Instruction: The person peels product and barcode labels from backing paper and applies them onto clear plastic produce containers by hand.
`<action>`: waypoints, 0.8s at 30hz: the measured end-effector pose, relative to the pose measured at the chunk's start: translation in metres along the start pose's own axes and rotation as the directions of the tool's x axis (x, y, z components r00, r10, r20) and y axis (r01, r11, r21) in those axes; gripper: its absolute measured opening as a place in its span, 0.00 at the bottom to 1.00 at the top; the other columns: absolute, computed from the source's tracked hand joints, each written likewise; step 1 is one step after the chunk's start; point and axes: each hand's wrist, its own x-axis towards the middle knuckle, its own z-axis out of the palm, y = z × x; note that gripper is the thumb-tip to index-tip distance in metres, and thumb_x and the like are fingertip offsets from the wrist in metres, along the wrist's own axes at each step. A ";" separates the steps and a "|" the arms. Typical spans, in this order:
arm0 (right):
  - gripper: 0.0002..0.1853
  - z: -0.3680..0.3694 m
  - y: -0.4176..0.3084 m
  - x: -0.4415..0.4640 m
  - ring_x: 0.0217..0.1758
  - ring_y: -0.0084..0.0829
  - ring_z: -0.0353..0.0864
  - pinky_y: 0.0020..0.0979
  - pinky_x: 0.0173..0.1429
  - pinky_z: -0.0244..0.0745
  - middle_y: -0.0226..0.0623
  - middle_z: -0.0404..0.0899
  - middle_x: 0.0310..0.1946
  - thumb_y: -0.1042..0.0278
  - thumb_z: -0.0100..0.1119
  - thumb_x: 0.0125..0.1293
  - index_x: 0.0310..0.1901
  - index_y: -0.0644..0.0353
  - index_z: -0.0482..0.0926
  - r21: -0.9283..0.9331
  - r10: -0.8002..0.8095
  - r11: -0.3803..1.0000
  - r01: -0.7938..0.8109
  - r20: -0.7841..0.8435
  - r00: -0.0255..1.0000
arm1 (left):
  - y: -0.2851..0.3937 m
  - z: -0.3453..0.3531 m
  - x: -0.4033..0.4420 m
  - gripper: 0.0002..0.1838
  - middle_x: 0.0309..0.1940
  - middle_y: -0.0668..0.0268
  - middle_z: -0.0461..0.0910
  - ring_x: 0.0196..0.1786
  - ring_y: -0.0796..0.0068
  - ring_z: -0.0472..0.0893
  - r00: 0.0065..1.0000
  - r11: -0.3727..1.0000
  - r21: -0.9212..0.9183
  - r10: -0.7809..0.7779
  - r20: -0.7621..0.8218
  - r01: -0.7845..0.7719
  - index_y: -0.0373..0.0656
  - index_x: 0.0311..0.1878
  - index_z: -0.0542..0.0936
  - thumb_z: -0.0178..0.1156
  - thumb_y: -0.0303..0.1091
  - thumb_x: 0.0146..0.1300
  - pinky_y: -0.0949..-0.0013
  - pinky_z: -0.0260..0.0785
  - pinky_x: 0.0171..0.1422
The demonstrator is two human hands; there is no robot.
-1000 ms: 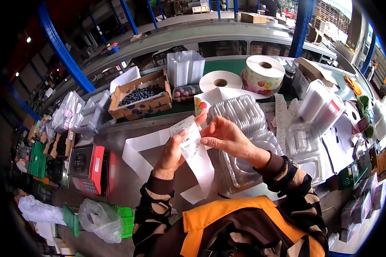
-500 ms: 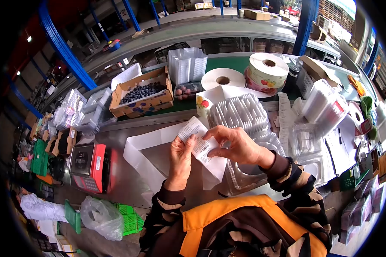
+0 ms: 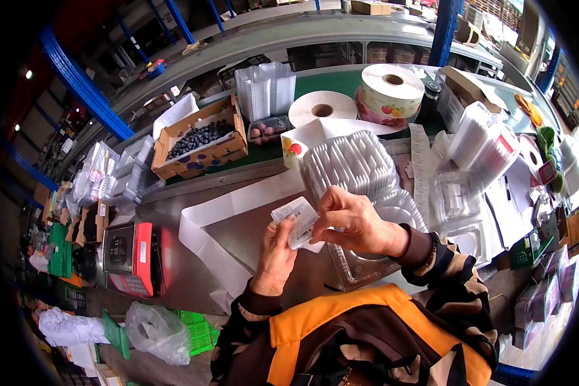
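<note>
Metal bench (image 3: 244, 225) with clear boxes (image 3: 354, 164) stacked on it; above, the left hand (image 3: 276, 254) pinches a label (image 3: 297, 222). The right hand (image 3: 352, 222) bunches its fingertips alongside, grip unclear. Label looks light, limp, easily creased; best held by edges.

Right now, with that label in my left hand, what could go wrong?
The label is pinched in your left hand, so it might crease. Your right hand is raised in front of the clear boxes and could bump them. The loose paper strip runs down beside your left sleeve and might snag.
</note>
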 end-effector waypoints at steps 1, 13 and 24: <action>0.09 -0.001 0.000 -0.003 0.39 0.33 0.79 0.32 0.38 0.76 0.30 0.77 0.41 0.72 0.76 0.51 0.33 0.52 0.84 0.007 -0.039 0.999 0.039 0.007 0.999 | -0.002 0.002 -0.001 0.11 0.40 0.70 0.84 0.42 0.79 0.83 1.000 1.000 -0.016 -0.016 -0.019 0.016 0.42 0.49 0.81 0.56 0.38 0.74 0.72 0.77 0.49; 0.17 -0.078 0.167 0.030 0.31 0.29 0.84 0.29 0.37 0.78 0.39 0.85 0.29 0.57 0.76 0.55 0.37 0.63 0.85 -0.144 0.569 0.802 -0.580 -0.111 0.815 | -0.012 -0.016 0.015 0.15 0.51 0.67 0.81 0.52 0.78 0.80 0.944 0.943 0.093 0.325 -0.064 -0.319 0.40 0.57 0.75 0.63 0.27 0.69 0.70 0.73 0.61; 0.11 -0.045 0.083 0.026 0.36 0.36 0.82 0.36 0.42 0.76 0.38 0.80 0.34 0.60 0.71 0.61 0.36 0.58 0.83 -0.242 0.420 0.860 -0.448 -0.161 0.893 | 0.005 -0.006 0.014 0.17 0.50 0.64 0.81 0.48 0.78 0.81 0.932 0.927 0.134 0.359 -0.054 -0.350 0.39 0.60 0.71 0.60 0.27 0.71 0.73 0.75 0.52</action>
